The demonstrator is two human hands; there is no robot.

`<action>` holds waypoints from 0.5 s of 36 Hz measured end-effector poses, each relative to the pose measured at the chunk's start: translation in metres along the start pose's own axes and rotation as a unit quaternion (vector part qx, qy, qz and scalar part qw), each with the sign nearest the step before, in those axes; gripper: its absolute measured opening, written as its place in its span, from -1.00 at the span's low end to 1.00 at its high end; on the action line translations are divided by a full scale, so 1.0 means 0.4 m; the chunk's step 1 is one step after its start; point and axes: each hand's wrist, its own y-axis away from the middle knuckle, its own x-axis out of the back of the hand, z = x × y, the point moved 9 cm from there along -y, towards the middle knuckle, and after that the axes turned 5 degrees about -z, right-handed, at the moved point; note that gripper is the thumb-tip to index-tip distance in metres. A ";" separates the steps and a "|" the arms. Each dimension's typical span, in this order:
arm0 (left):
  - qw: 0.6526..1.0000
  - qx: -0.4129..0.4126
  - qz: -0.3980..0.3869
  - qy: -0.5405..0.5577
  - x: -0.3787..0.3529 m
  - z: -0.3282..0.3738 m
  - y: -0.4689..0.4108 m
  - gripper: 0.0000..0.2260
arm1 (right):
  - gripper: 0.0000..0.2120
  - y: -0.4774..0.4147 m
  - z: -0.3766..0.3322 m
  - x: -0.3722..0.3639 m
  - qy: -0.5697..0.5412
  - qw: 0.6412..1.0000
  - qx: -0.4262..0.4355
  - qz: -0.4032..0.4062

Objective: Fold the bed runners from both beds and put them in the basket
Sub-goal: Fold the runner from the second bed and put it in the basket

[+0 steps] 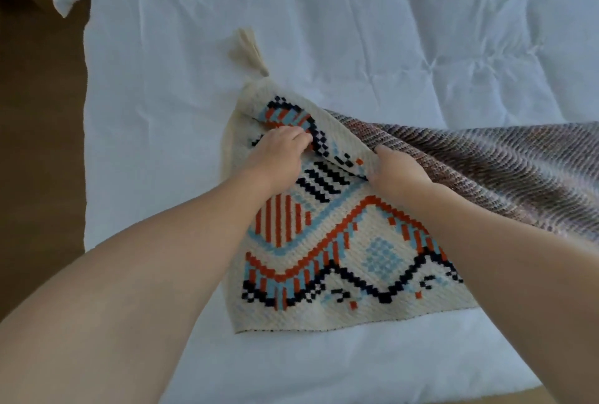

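In the head view, the left hand was clenched on the patterned end of the bed runner, and the right hand was grasping the turned-over edge just beside it, where the dull reverse side showed. The likely fault from here was a crooked fold, caused by the lifted layer sagging off to the right of the right hand. The bed runner lay on the white bed under and between both hands, its tassel beyond the left hand.

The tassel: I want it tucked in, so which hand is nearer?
Left. The left hand grips the bed runner just below the tassel; the right hand is farther right.
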 end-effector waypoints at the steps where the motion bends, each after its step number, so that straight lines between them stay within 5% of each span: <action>1: 1.000 -0.006 -0.004 -0.006 -0.005 -0.003 -0.025 -0.55 | -0.68 -0.007 0.003 0.000 -0.013 1.000 -0.009 0.010; 4: 0.999 -0.018 -0.025 -0.022 -0.026 -0.007 -0.086 -0.45 | -0.88 -0.019 -0.006 -0.007 -0.027 0.999 0.010 0.026; 12: 0.985 -0.087 -0.112 -0.102 -0.085 0.022 -0.145 -0.29 | -0.85 0.025 -0.060 -0.047 0.059 0.989 0.134 0.019; 18: 0.982 -0.120 -0.036 -0.142 -0.045 0.029 -0.128 -0.74 | -0.84 0.050 -0.042 -0.051 0.081 0.991 0.110 0.007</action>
